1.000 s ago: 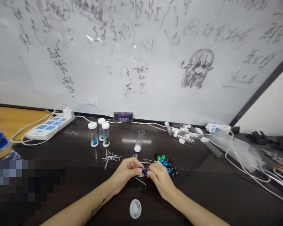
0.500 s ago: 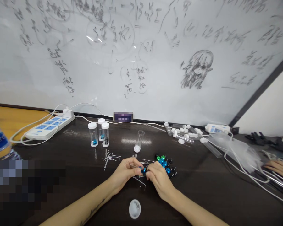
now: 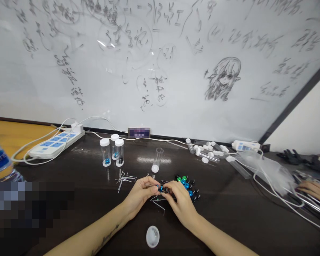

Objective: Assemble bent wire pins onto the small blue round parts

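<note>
A small blue and black cylindrical part (image 3: pixel 163 189) is pinched between my two hands, above the dark table. My left hand (image 3: pixel 140 193) closes on its blue end with thumb and fingertips. At its black end, my right hand (image 3: pixel 179 199) grips with thumb and forefinger. Under and around the fingers lie thin bent metal rods (image 3: pixel 158 204), partly covered by my hands. Just right of my right hand is a cluster of blue, green and black small parts (image 3: pixel 186 185). A round whitish dish (image 3: pixel 152 236) with tiny dark bits sits nearer me.
More bent rods (image 3: pixel 126 177) lie left of my hands. Three white-capped tubes (image 3: pixel 105 153) hold small parts. A clear tube (image 3: pixel 159 156) stands ahead. Loose tubes and white caps (image 3: pixel 205 160), a plastic bag (image 3: pixel 266 170) and cables are right; a power strip (image 3: pixel 57 144) is left. Another person's hand (image 3: pixel 316 190) is far right.
My right fingers have shifted and opened out slightly around the part, so its black end shows more. The part has tipped a little and risen slightly.
</note>
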A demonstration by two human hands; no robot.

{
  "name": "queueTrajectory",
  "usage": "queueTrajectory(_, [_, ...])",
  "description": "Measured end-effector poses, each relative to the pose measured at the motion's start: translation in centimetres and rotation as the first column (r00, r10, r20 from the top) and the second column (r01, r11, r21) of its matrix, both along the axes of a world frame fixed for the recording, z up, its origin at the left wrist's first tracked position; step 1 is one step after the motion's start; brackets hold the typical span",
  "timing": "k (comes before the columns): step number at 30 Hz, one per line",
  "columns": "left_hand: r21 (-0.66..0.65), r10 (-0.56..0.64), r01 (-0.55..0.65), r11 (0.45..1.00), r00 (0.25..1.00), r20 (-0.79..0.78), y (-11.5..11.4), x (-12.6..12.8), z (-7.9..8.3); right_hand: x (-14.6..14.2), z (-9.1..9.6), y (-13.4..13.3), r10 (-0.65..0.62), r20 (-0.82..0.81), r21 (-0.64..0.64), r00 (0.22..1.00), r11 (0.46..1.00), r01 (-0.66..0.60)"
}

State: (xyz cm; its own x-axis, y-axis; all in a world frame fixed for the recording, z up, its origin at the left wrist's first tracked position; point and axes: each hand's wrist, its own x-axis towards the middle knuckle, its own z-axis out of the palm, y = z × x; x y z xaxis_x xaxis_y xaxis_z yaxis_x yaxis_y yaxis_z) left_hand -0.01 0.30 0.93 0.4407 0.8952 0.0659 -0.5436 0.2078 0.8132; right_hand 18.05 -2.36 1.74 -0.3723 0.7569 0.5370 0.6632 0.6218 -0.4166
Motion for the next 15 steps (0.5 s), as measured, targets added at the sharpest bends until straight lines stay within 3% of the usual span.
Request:
queueTrajectory(9, [-0.013, 0.012, -0.012, 1.0, 1.0, -0.01, 0.16, -0.09, -0.18, 0.11, -0.04, -0.04, -0.039, -0.036, -0.017, 0.999, 0.999, 0.039])
queueTrajectory(15, [-0.009, 0.024, -0.024, 1.0, 1.0, -0.005, 0.17, -0.02, -0.21, 0.14, -0.12, 0.11, 0.037, -0.05, 0.052, 0.998, 0.998, -0.034])
